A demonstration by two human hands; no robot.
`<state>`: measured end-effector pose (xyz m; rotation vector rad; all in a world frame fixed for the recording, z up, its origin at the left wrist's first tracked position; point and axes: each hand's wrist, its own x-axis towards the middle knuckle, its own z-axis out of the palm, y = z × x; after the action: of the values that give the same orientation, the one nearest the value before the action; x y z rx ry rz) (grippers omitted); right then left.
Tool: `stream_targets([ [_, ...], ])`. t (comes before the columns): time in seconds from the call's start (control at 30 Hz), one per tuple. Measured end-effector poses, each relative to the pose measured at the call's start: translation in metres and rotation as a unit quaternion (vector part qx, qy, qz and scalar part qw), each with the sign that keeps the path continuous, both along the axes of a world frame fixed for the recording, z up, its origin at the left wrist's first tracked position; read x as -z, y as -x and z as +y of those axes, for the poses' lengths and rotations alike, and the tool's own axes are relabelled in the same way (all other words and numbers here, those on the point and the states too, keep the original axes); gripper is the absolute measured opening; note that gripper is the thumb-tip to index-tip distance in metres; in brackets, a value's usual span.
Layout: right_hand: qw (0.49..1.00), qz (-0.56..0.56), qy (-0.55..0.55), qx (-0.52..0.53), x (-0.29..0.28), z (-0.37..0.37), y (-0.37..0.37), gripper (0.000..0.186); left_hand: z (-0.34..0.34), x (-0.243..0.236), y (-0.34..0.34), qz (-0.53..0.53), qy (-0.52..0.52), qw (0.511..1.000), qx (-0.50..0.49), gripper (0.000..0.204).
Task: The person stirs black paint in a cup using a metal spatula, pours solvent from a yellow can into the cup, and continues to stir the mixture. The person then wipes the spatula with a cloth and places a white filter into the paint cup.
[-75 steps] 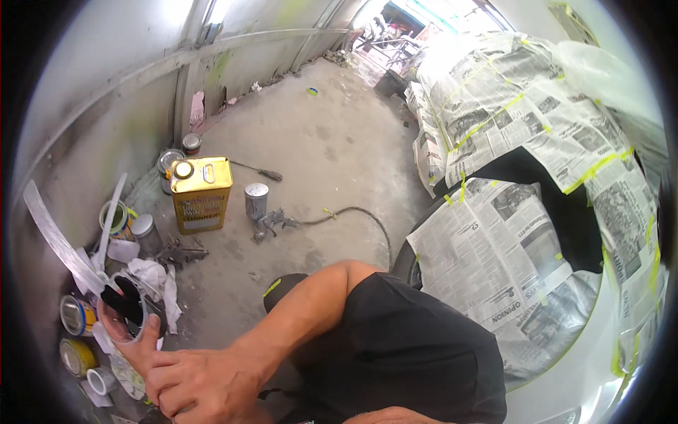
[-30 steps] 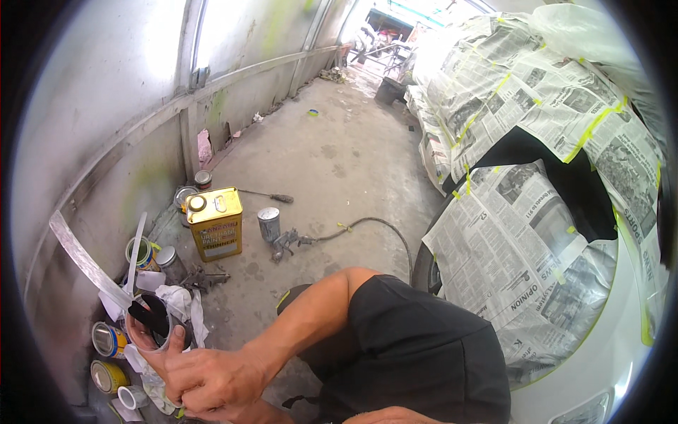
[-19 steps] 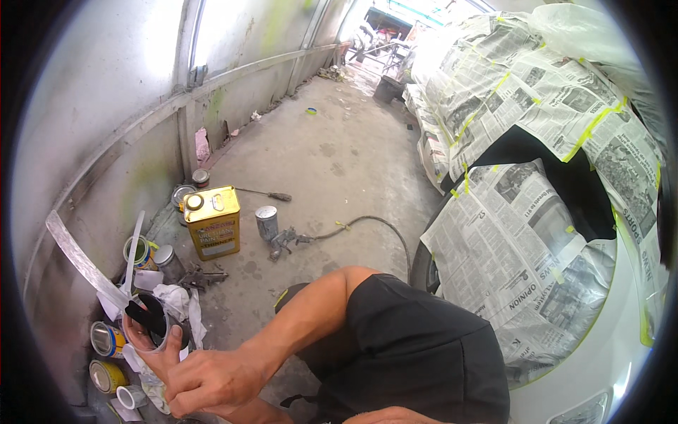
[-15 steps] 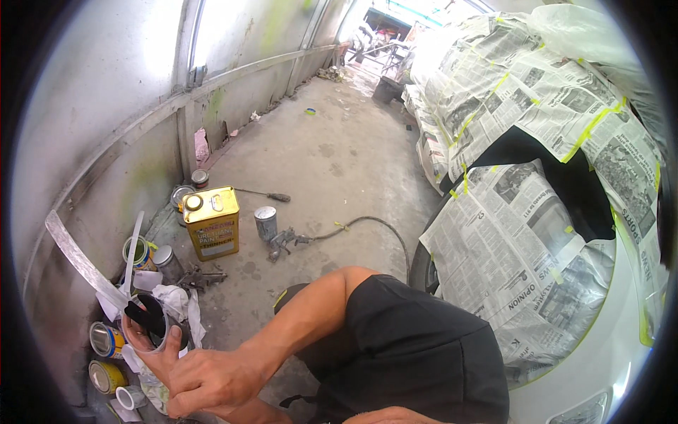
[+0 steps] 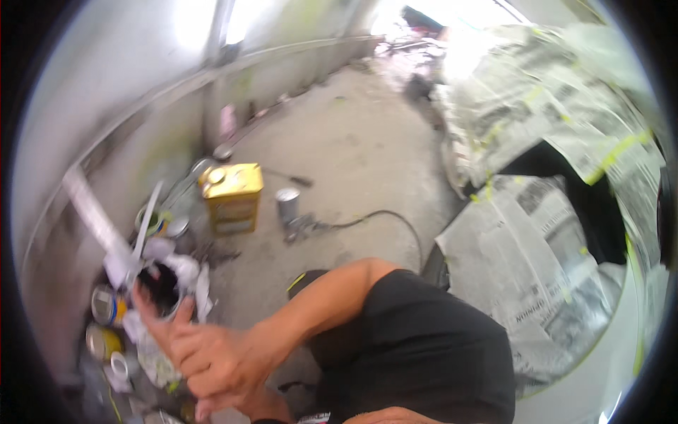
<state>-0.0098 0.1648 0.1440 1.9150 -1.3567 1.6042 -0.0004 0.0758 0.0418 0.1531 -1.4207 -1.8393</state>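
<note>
A clear cup (image 5: 174, 300) with black liquid, probably paint, is in my left hand (image 5: 152, 318), fingers and thumb around its sides. A broad, pale flat strip (image 5: 97, 213) leans out of the cup toward the wall. Behind it rises a narrow white stick (image 5: 147, 220); whether it stands in the cup is unclear. My right hand (image 5: 219, 360) is closed with curled fingers over my left wrist, hiding much of it. Crumpled white cloth or paper (image 5: 201, 283) lies beside the cup.
A yellow rectangular can (image 5: 233, 201) and a spray gun (image 5: 293, 220) with a hose (image 5: 381, 213) stand ahead. Small tins (image 5: 103, 341) and a white cup (image 5: 121, 366) sit at left by the wall. Newspaper-masked car (image 5: 508, 247) fills the right.
The view has shifted and blurred, so the scene sits further right and mostly higher. My left hand still holds the cup, and my right hand stays on my left wrist.
</note>
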Motion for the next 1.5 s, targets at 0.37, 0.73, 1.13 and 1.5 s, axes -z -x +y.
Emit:
stream_targets([
  [0.37, 0.995, 0.008, -0.092, -0.046, -0.008, 0.007, 0.001, 0.038, -0.033, -0.025, -0.001, 0.006, 0.051, 0.997, 0.065, 0.102],
  [0.73, 0.987, 0.046, -0.136, -0.067, 0.002, 0.014, -0.002, 0.040, -0.060, -0.002, 0.003, 0.097, -0.020, 0.990, 0.105, 0.093],
  [1.13, 0.988, 0.050, -0.136, -0.045, -0.001, 0.010, -0.001, 0.041, -0.077, -0.016, -0.023, 0.034, 0.017, 0.999, -0.004, 0.106],
  [1.5, 0.991, 0.053, -0.111, -0.055, -0.011, 0.017, 0.006, 0.032, -0.064, -0.031, -0.023, -0.037, 0.052, 0.992, 0.110, 0.099],
])
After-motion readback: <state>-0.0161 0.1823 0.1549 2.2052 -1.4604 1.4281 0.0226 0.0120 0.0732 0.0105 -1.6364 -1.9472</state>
